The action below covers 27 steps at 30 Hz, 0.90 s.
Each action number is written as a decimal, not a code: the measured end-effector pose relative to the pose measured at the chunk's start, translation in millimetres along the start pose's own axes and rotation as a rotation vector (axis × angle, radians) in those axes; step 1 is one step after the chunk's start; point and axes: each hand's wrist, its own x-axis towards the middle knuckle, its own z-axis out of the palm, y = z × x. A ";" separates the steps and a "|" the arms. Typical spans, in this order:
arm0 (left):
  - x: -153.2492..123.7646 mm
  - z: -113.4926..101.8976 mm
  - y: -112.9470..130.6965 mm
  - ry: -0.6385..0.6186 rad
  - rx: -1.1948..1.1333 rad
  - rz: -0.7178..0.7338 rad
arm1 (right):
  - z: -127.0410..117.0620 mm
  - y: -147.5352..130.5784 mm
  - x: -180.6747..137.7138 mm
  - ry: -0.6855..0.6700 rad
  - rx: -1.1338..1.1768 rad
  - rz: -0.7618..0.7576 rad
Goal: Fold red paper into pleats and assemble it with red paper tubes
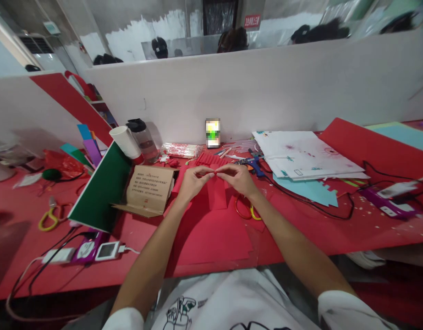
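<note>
My left hand (192,182) and my right hand (237,178) meet at the middle of the red table (335,229), fingertips pinched together on the top edge of a small red paper piece (217,195). That piece hangs down between the hands over a larger red paper sheet (211,233). A pleated red paper fan (208,159) lies just behind the hands. Scissors with red and yellow handles (244,211) lie under my right wrist.
A brown cardboard box (149,189), green board (101,190), white cup (126,142) and bottle (144,137) stand at left. Yellow scissors (50,216) and chargers (94,250) lie left front. White papers (300,153), a blue glue gun (254,162) and cables (352,206) lie right. A partition wall (266,87) runs behind.
</note>
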 end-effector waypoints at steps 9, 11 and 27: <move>0.4 1.5 -2.7 0.025 -0.047 -0.035 | 1.0 1.0 -0.4 0.003 0.020 -0.005; 0.0 2.1 -2.7 0.021 -0.040 -0.031 | 1.4 1.8 -0.5 0.003 0.016 -0.002; -3.9 0.5 -5.3 -0.047 0.390 0.030 | 4.2 7.7 -2.6 -0.026 -0.135 0.009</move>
